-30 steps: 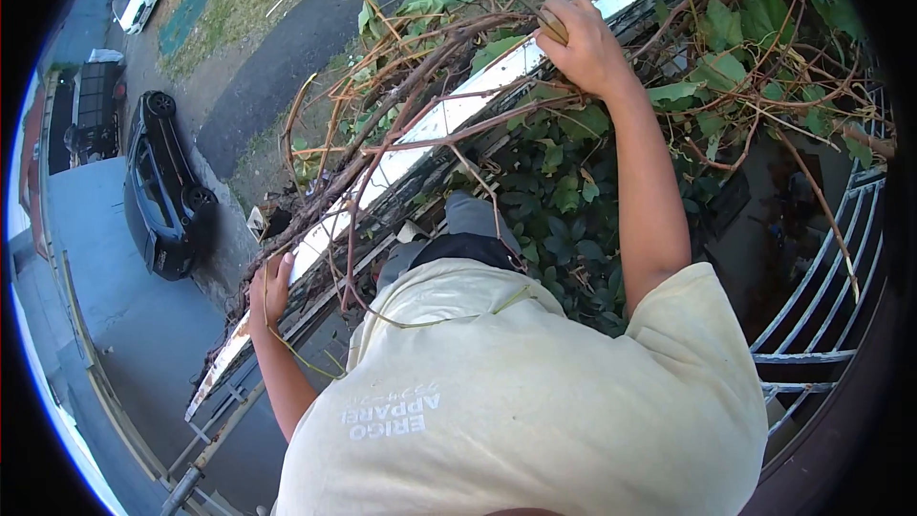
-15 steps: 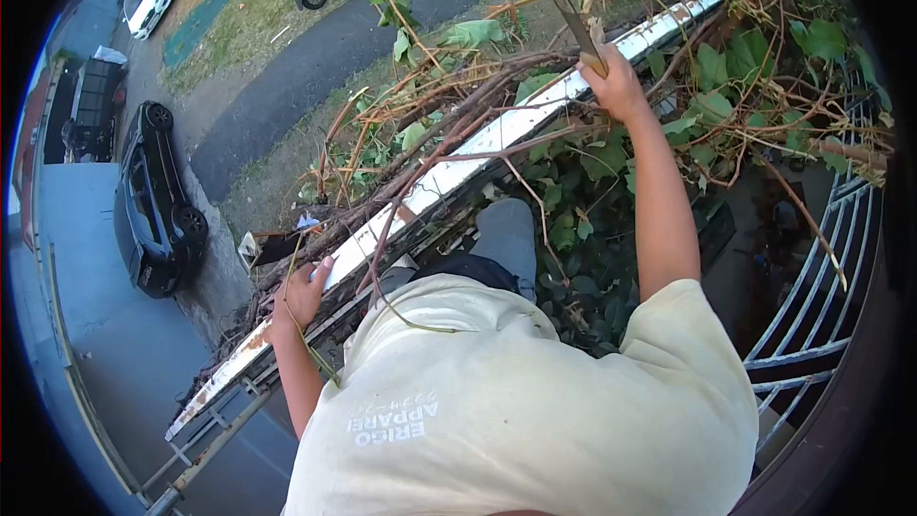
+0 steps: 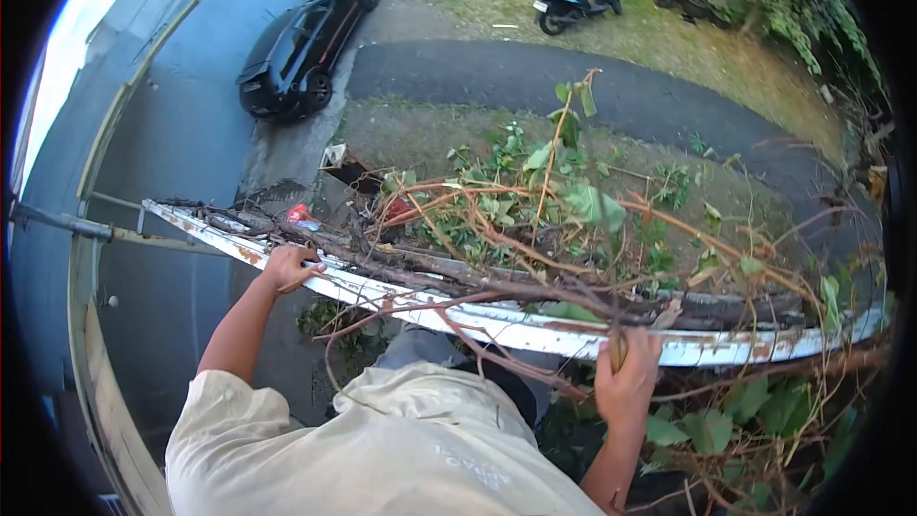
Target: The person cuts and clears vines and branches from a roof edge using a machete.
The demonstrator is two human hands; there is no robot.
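Observation:
My left hand (image 3: 289, 269) is closed over the edge of a white metal beam (image 3: 535, 333) with peeling paint and rust spots. In my right hand (image 3: 626, 382) is the wooden handle of a machete (image 3: 619, 349), gripped low against the same beam. Its long blade points away from me and is blurred, hard to pick out among the stems. Brown woody vine stems (image 3: 497, 285) lie along the beam's far side, tangled with thinner stems. One bare vine branch (image 3: 478, 349) crosses over the beam between my hands.
Leafy vines (image 3: 712, 425) hang below the beam on the right. Far below are a dark car (image 3: 306, 48), a parked scooter (image 3: 578, 2) and a paved path (image 3: 535, 76). A metal pipe (image 3: 162, 237) meets the beam's left side near a blue-grey wall (image 3: 181, 153).
The view has swung round to the left and levelled. My right hand has come down toward me with the machete, whose blade now blurs. My left hand stays on the beam.

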